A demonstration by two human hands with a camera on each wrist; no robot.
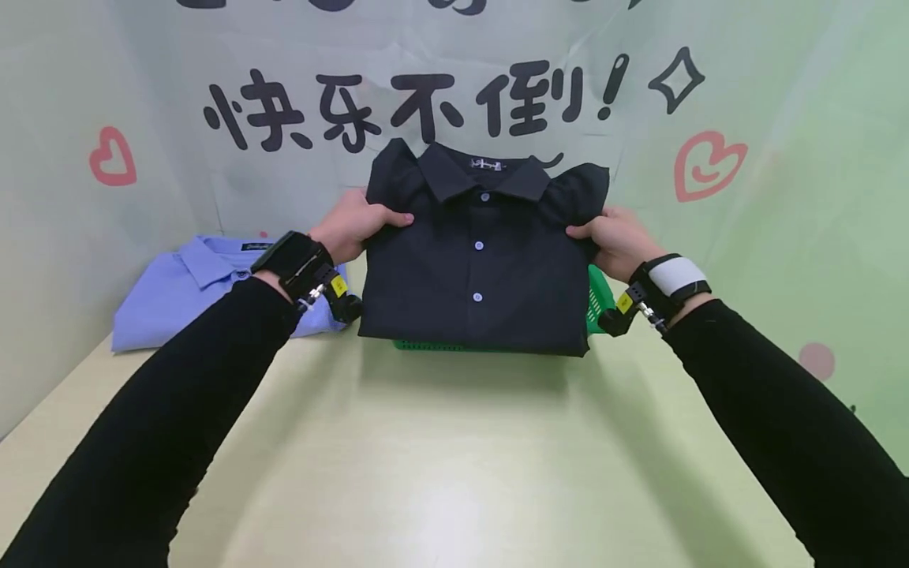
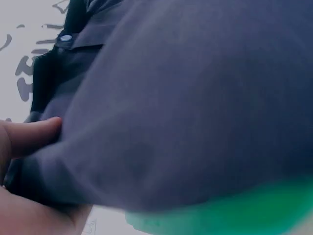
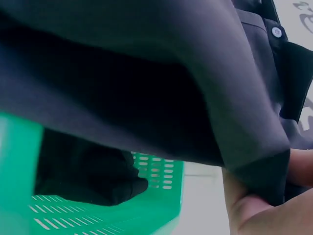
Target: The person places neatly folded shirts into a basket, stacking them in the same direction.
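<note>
A folded black shirt (image 1: 525, 268) with a collar and pale buttons hangs upright between both hands, in front of a green basket (image 1: 600, 300). My left hand (image 1: 355, 223) grips its left side near the shoulder, thumb on the front. On the opposite side my right hand (image 1: 616, 237) pinches the shirt the same way. In the left wrist view the cloth (image 2: 186, 107) fills most of the picture. Through the right wrist view, dark cloth (image 3: 93, 171) shows inside the perforated basket (image 3: 161, 205); most of the basket is hidden in the head view.
A folded blue shirt (image 1: 166, 304) lies on the table (image 1: 440, 473) at the left, partly behind my left forearm. Behind everything hangs a pale backdrop (image 1: 767, 87) with dark lettering and pink hearts. A wall (image 1: 50, 237) borders the table's left side.
</note>
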